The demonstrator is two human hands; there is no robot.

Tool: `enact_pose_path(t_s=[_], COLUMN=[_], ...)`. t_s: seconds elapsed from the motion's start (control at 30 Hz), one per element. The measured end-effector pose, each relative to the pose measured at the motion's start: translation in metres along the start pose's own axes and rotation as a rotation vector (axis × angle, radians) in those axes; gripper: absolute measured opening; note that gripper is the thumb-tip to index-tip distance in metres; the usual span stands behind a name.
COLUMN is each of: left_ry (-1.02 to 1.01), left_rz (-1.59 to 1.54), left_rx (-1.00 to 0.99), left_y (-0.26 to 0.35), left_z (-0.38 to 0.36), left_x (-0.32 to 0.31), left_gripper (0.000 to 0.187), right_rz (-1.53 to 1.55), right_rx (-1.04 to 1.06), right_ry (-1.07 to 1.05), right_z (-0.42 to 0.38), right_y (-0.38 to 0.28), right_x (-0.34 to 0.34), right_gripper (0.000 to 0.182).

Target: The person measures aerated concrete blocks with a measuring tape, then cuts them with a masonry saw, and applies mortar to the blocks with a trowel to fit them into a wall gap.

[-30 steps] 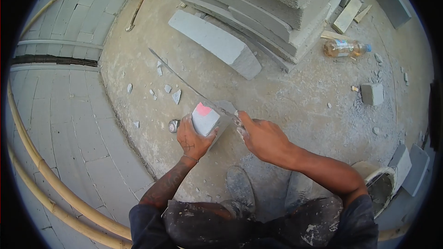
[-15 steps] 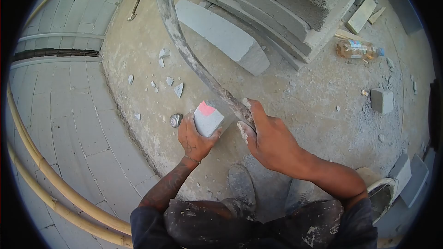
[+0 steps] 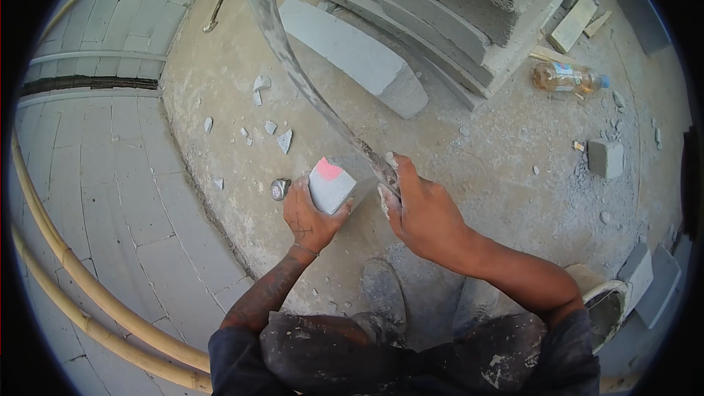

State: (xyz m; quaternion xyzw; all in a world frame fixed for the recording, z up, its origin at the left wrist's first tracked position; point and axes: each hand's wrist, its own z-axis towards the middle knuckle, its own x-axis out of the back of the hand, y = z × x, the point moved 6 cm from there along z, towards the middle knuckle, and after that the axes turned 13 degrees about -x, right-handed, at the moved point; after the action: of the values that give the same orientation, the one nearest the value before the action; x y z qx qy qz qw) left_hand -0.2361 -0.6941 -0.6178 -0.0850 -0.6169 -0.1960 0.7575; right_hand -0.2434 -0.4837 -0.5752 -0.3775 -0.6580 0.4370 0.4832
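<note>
- Head view: gripping the pale block (image 3: 334, 195) one-handed, low in the middle of the picture, with the end bearing a pink patch (image 3: 328, 169) turned up toward the camera. Cannot tell whether standing on the floor (image 3: 513, 205) or held clear of it.
- Clasping that block with the left hand (image 3: 308, 218), fingers around one side, thumb against the other. Could twist or slip free, judging by the dust, if pushed off centre.
- Clutching the long dusty blade (image 3: 299, 77) at its near end in the right hand (image 3: 433, 218), closed tight, with thumb and forefinger pinching at the front. Pointing away to the upper left, seemingly apart from the block.
- Could cut the left hand, so near the block's upper end, should the edge skid off or the blade flex.
- Just beside the left hand, a small round metal object (image 3: 279, 189); could get knocked by a shifting block.
- Farther out, loose chips (image 3: 284, 141); could unsettle a footing. Close to the body, dusty shoes (image 3: 383, 297), exposed to a dropped block.
- By the right elbow (image 3: 566, 302), a bucket (image 3: 584, 276); could be bumped by a wide backward pull.
</note>
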Motion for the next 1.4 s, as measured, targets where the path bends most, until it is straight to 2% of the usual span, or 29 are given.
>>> enact_pose_path(t_s=[0.03,0.1,0.23,0.3,0.33,0.37,0.43,0.5,0.57,0.73,0.8,0.93,0.97,1.03,1.13,1.2,1.33,1.4], left_ry=[0.007,0.017,-0.006,-0.020,-0.025,-0.026,-0.014,-0.003,-0.014,-0.016,-0.018,-0.005,-0.011,0.009,-0.017,-0.035,0.001,0.021], left_rz=[0.005,0.007,0.003,0.015,0.006,-0.001,-0.001,-0.003,-0.010,0.022,0.006,-0.024,-0.038,-0.033,-0.025,-0.035,-0.019,-0.001], left_rx=[-0.005,-0.030,-0.006,0.002,0.007,0.010,-0.001,-0.014,0.006,-0.011,0.013,0.007,0.021,0.010,0.025,0.054,0.006,-0.022], left_y=[0.001,0.004,0.005,0.002,0.003,0.002,0.003,0.003,0.001,0.001,0.000,0.000,-0.001,-0.001,-0.001,0.001,-0.002,0.000], left_z=[-0.001,0.002,0.004,0.002,0.002,0.003,0.004,0.002,0.002,0.004,0.003,0.002,0.003,0.010,0.007,0.001,0.003,0.004], left_x=[0.000,0.004,0.001,0.001,0.002,0.001,0.001,0.004,0.001,0.001,0.001,0.001,0.000,0.000,0.002,0.000,0.000,0.000], left_gripper=[0.076,0.076,0.078,0.078,0.078,0.079,0.079,0.080,0.080,0.080,0.080,0.078,0.076,0.076,0.077,0.077,0.077,0.076], right_rz=[0.002,-0.408,-0.222,-0.171,-0.172,-0.123,-0.071,-0.269,-0.304,-0.250,-0.151,-0.207,-0.318,-0.444,-0.377,-0.203,-0.149,-0.411], right_rx=[0.007,-0.312,-0.365,-0.222,-0.223,-0.163,-0.095,-0.294,-0.317,-0.284,-0.174,-0.214,-0.238,-0.251,-0.270,-0.092,-0.221,-0.286], right_ry=[-0.002,-0.325,-0.268,-0.221,-0.233,-0.155,-0.081,-0.282,-0.269,-0.243,-0.084,-0.111,-0.183,-0.238,-0.258,-0.050,-0.071,-0.278], right_z=[0.000,0.000,0.008,0.019,0.020,0.023,0.028,0.025,0.027,0.034,0.041,0.032,0.028,0.036,0.040,0.041,0.035,0.029], right_y=[0.019,0.074,0.079,0.041,0.033,0.022,0.024,0.081,0.107,0.063,0.038,0.094,0.116,0.111,0.082,0.054,0.104,0.127], right_x=[-0.013,-0.050,-0.030,-0.012,-0.011,-0.006,-0.010,-0.049,-0.062,-0.030,-0.011,-0.046,-0.059,-0.053,-0.049,-0.030,-0.050,-0.065], right_gripper=[0.044,0.039,0.040,0.039,0.039,0.040,0.040,0.040,0.039,0.038,0.038,0.038,0.038,0.039,0.038,0.037,0.037,0.037])
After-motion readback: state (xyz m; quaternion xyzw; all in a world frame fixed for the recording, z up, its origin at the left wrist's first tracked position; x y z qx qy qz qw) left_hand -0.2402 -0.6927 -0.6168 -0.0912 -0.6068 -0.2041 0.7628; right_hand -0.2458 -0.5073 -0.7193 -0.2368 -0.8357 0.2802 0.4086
